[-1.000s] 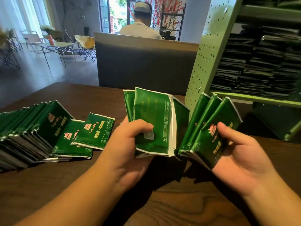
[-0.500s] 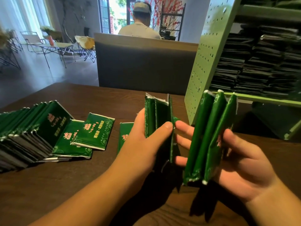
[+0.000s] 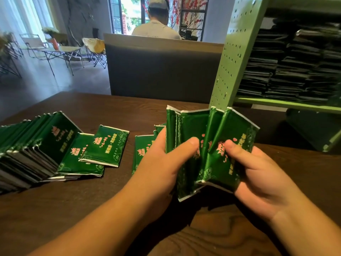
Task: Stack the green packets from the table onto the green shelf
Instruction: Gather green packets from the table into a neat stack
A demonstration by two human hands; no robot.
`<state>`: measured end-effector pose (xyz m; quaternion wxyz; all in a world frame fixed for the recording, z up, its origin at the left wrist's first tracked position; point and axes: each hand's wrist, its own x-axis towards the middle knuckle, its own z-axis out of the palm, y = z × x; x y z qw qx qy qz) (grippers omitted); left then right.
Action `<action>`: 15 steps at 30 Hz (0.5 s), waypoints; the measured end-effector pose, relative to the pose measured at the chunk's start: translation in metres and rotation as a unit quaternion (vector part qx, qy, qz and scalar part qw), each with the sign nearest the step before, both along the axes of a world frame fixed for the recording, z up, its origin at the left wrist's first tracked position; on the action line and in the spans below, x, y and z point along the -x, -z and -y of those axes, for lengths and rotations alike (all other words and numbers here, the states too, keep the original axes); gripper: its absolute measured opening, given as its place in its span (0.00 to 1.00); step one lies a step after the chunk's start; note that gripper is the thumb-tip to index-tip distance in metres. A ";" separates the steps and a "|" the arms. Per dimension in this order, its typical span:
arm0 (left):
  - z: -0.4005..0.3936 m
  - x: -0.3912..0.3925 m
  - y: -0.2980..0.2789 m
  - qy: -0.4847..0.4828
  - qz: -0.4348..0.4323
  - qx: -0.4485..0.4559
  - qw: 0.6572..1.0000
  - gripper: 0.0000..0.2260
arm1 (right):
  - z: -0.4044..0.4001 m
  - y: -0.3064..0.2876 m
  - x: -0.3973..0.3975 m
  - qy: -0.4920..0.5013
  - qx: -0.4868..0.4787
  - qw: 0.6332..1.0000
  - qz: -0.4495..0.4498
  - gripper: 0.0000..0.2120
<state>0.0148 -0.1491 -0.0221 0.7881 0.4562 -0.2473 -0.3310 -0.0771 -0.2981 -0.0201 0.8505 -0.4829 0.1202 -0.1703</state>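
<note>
Hands have closed together — left hand (image 3: 164,163) and right hand (image 3: 258,174) pinch one glossy green packets (image 3: 212,145) fan.

A fanned bundle of glossy green packets (image 3: 212,145) with white edges and pink crest print stands upright above the dark wooden table (image 3: 55,209). More packets lie flat on the table: a long leaning row (image 3: 31,145) at far left, two loose ones (image 3: 105,146) beside it (overlapping). The green shelf (image 3: 238,52), pegboard-sided, stands at right, holding dark flat stacks (image 3: 295,67).
</note>
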 end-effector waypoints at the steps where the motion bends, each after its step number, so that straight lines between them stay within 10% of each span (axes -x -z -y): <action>1: 0.000 0.001 0.002 0.005 0.013 -0.007 1.000 0.18 | -0.001 0.001 0.000 0.011 0.021 1.000 -0.005 0.20; 15: -0.001 0.001 -0.001 -0.110 0.178 -0.072 0.975 0.20 | 0.001 0.004 0.001 0.305 0.275 0.908 -0.080 0.04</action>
